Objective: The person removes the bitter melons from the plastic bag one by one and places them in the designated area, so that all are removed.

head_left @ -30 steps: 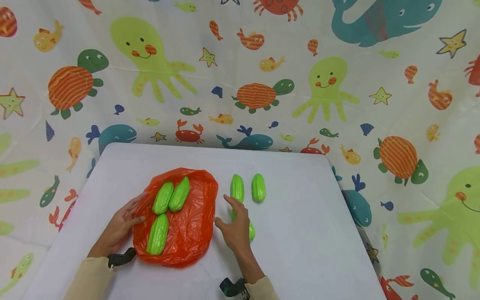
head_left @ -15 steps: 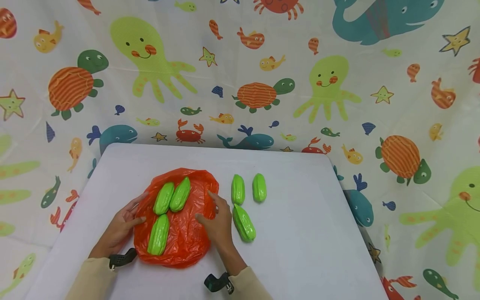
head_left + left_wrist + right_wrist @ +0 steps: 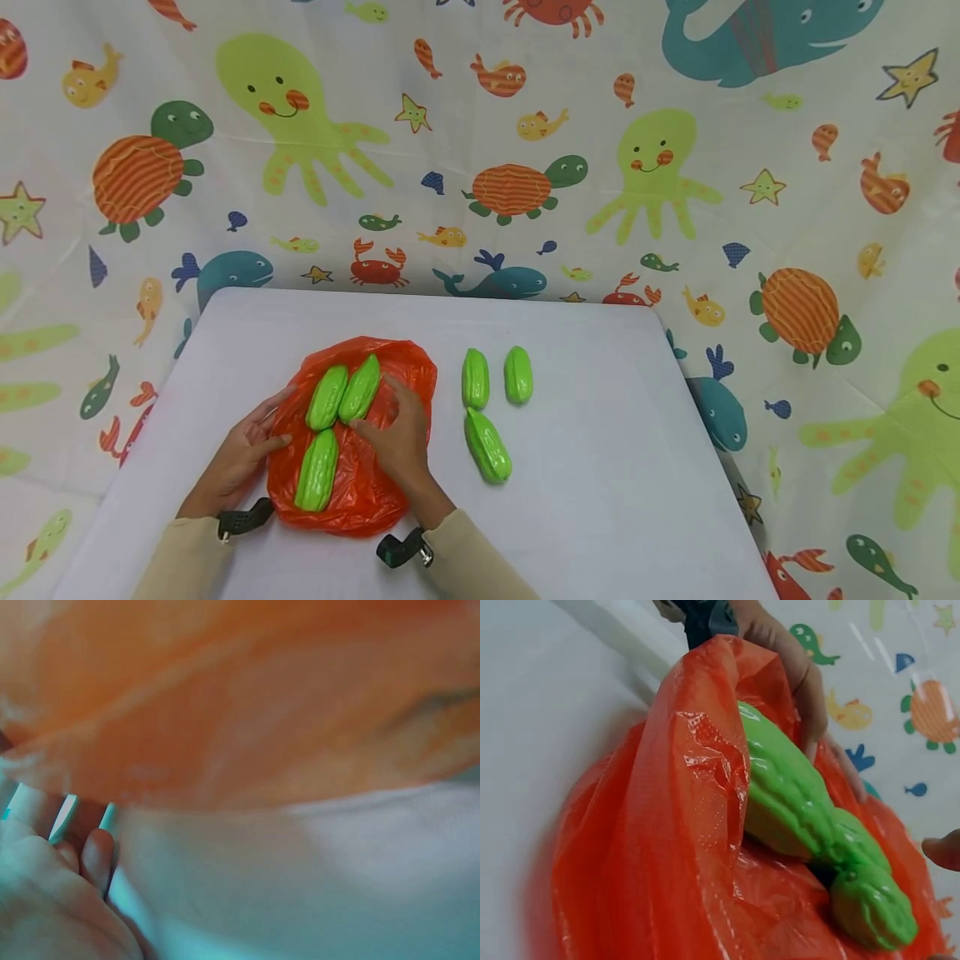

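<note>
A red plastic bag (image 3: pixel 375 492) lies on the white table with its mouth spread open. Inside are three green ridged gourds: one at upper left (image 3: pixel 327 397), one beside it (image 3: pixel 360 389), one below (image 3: pixel 317 471). My left hand (image 3: pixel 238 454) grips the bag's left rim, thumb inside and fingers outside. Over the bag's right half is my right hand (image 3: pixel 401 437), thumb and forefinger spread apart, close to the upper right gourd and holding nothing. Whether it touches the gourd is unclear. The right wrist view shows the gourds (image 3: pixel 784 795) within the bag.
Right of the bag, three more gourds lie on the table: two side by side at the back, left (image 3: pixel 476 379) and right (image 3: pixel 518 375), and one nearer (image 3: pixel 487 446). A curtain (image 3: pixel 450 108) printed with sea animals hangs behind the table (image 3: pixel 615 467).
My right hand has moved left from above the loose gourds to over the bag, beside the gourds in it. My left hand has stayed on the bag's rim.
</note>
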Motion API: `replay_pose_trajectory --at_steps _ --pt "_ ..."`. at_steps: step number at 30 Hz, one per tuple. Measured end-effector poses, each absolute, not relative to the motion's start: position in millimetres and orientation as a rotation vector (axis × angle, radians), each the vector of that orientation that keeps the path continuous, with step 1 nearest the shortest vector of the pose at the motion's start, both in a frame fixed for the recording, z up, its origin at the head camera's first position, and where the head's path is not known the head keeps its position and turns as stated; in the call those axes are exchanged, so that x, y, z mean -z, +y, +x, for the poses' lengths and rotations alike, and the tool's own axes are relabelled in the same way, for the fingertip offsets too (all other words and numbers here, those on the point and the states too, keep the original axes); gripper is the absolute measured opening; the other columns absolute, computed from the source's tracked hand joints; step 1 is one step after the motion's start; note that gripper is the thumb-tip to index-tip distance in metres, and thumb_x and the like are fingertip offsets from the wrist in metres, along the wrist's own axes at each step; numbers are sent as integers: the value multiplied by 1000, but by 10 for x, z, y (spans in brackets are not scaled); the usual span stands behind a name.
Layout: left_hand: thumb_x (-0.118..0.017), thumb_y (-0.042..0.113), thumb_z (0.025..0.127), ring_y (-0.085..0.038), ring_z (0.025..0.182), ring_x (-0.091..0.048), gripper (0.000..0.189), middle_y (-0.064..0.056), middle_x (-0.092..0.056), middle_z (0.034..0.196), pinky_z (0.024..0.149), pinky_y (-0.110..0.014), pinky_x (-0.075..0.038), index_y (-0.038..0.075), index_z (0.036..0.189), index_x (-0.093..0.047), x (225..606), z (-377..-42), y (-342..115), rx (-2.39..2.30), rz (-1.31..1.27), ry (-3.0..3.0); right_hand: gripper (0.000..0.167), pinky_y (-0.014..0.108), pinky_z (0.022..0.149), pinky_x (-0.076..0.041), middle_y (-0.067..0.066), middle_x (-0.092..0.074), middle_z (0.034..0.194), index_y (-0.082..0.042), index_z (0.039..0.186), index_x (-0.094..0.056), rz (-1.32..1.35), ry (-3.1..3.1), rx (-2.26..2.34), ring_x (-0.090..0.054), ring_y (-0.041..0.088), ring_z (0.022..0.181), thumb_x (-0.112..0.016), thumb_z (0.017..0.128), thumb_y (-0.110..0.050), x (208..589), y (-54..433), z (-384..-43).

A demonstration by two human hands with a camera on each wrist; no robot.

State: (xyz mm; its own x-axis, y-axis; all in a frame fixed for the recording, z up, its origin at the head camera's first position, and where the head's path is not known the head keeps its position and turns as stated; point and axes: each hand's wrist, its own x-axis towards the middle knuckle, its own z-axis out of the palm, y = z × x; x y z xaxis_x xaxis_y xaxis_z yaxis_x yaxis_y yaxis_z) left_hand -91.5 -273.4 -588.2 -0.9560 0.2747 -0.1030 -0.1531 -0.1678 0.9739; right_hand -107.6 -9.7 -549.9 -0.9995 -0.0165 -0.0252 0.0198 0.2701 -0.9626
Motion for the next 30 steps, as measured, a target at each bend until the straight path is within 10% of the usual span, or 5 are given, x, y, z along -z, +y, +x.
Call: replay_pose_trajectory --at_steps 30 --pt "-51 -4 108 5 132 -62 72 23 -55 153 101 -22 -58 18 171 -22 5893 -911 -2749 -2213 152 1800 73 25 98 -60 1 -55 146 -22 154 -56 15 2520 1743 -62 13 123 -86 89 -12 5642 -398 -1344"
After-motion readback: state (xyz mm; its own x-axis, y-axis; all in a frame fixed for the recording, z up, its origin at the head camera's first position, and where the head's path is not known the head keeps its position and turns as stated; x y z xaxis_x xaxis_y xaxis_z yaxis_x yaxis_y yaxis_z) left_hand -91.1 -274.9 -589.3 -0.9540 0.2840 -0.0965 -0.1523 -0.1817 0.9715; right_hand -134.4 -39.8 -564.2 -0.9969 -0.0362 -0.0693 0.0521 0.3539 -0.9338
